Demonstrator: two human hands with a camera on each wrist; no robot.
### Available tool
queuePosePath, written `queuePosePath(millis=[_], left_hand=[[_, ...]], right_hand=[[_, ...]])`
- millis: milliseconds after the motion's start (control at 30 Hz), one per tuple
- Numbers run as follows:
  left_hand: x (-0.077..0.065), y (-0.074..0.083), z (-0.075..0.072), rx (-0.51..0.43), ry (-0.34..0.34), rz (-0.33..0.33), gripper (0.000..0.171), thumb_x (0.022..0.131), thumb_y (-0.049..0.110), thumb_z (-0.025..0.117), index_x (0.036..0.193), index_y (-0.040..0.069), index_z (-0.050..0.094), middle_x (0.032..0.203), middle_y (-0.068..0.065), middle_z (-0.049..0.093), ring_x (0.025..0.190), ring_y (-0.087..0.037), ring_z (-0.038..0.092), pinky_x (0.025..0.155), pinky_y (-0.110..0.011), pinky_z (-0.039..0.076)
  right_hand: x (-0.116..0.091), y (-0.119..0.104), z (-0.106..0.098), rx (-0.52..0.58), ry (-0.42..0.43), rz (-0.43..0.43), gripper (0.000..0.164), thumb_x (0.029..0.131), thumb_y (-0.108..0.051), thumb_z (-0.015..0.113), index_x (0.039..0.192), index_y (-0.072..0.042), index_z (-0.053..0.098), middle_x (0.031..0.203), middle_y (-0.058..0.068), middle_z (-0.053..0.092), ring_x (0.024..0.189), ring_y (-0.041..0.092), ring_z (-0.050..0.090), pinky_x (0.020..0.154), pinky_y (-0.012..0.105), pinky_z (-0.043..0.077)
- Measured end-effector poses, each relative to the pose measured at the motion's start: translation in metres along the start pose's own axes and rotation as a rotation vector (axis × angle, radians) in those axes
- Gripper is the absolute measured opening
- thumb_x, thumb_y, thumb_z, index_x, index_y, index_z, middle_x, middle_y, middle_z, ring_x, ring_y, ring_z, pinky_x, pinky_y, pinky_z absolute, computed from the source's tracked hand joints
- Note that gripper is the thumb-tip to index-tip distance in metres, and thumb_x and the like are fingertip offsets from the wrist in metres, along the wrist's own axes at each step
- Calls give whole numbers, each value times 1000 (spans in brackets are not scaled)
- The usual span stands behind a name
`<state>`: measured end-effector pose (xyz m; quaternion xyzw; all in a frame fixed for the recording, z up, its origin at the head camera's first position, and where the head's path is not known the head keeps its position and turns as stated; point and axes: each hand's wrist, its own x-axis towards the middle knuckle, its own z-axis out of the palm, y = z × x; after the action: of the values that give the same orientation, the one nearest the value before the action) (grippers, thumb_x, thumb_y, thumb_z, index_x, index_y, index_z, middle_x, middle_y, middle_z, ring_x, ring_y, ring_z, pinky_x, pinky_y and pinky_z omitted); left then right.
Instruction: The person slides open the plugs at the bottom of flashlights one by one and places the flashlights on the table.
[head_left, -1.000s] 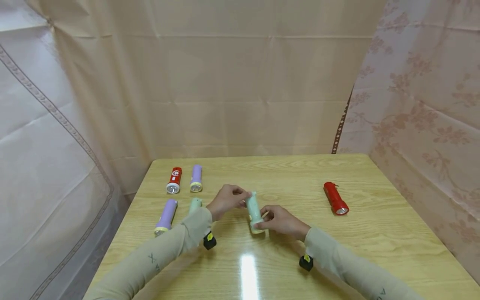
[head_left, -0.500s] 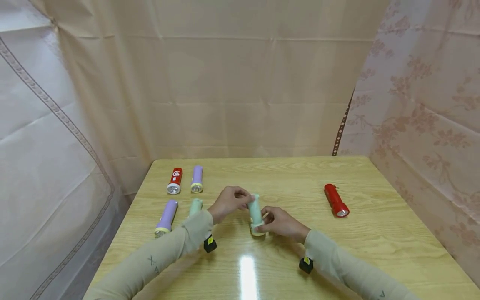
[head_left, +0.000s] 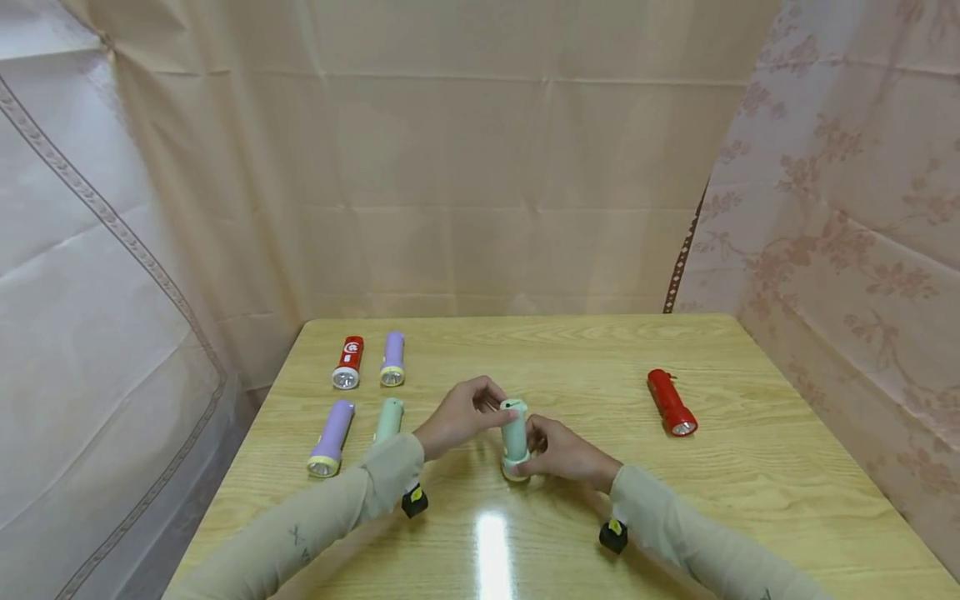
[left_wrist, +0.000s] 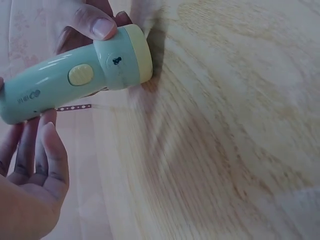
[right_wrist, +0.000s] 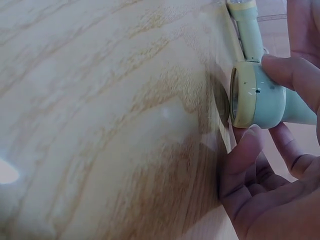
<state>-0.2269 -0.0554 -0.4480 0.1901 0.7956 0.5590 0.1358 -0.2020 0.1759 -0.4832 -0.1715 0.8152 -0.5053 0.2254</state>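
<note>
In the head view a mint-green flashlight point(head_left: 514, 437) with a cream head stands nearly upright in the middle of the table, lens end down. My left hand point(head_left: 467, 417) holds its tail end between thumb and fingers. Lower down, my right hand point(head_left: 564, 452) grips it around the head. The left wrist view shows the cream switch point(left_wrist: 81, 74) on the flashlight's side. In the right wrist view the cream rim point(right_wrist: 245, 95) is very close to the tabletop; I cannot tell if it touches. A second mint-green flashlight point(head_left: 388, 419) lies left of my left hand, its lower part hidden by the sleeve.
Two purple flashlights, one nearer point(head_left: 332, 437) and one farther point(head_left: 393, 358), lie on the left of the wooden table point(head_left: 750, 500). Beside the farther one is a red flashlight with a white head point(head_left: 348, 362). Another red flashlight point(head_left: 671, 402) lies at the right. Cloth curtains surround the table.
The held flashlight has tipped from slanted toward upright, its tail end coming toward me. My left hand has moved slightly right with it; my right hand stays at the head.
</note>
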Motion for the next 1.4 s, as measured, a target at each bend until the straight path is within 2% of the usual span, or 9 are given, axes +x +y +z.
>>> queuePosePath(millis=[100, 400, 633, 867, 1033, 1233, 1400], left_hand=[[-3, 1, 1, 3, -11, 28, 28, 90, 40, 82, 104, 20, 68, 102, -1, 68, 90, -21, 63, 77, -36, 54], [-11, 4, 8, -17, -29, 112, 25, 88, 32, 85, 102, 21, 68, 98, -1, 71, 83, -21, 67, 72, -34, 55], [-17, 6, 13, 20, -67, 170, 24, 87, 28, 86, 101, 21, 67, 99, 2, 70, 86, -20, 69, 67, -29, 54], [-20, 5, 16, 84, -87, 215, 24, 88, 30, 85, 102, 24, 66, 99, 7, 69, 91, -14, 68, 72, -28, 52], [-21, 3, 16, 92, -91, 219, 26, 89, 33, 83, 104, 23, 65, 101, 6, 69, 93, -15, 66, 77, -30, 52], [-22, -1, 16, 52, -84, 173, 16, 99, 33, 71, 111, 22, 69, 107, 6, 69, 101, -14, 63, 87, -34, 51], [-23, -1, 17, 13, -98, 157, 19, 103, 31, 66, 117, 20, 72, 112, 6, 70, 106, -15, 63, 90, -35, 51]], right_hand=[[-1, 1, -1, -4, -12, 0, 42, 85, -26, 88, 109, -9, 59, 106, 7, 63, 99, 25, 56, 81, 37, 46], [-3, 2, -6, 43, -49, -3, 45, 85, -29, 88, 122, -17, 65, 111, 6, 63, 103, 27, 53, 86, 39, 43], [-7, 4, -5, 18, -59, -47, 44, 85, -22, 87, 124, -19, 66, 113, 6, 61, 104, 28, 52, 86, 39, 42], [-8, 7, -1, -12, -50, -59, 44, 86, -25, 86, 125, -24, 67, 118, 1, 62, 105, 25, 52, 88, 40, 42], [-9, 8, 1, -26, -27, -40, 42, 85, -26, 86, 123, -22, 68, 112, 1, 64, 101, 24, 54, 85, 38, 44], [-10, 8, 3, -38, -14, -25, 43, 85, -27, 86, 123, -16, 69, 107, 1, 68, 95, 23, 58, 80, 35, 48], [-11, 8, 4, -46, -6, -24, 47, 85, -27, 87, 125, -15, 66, 105, 2, 66, 90, 23, 56, 77, 36, 47]])
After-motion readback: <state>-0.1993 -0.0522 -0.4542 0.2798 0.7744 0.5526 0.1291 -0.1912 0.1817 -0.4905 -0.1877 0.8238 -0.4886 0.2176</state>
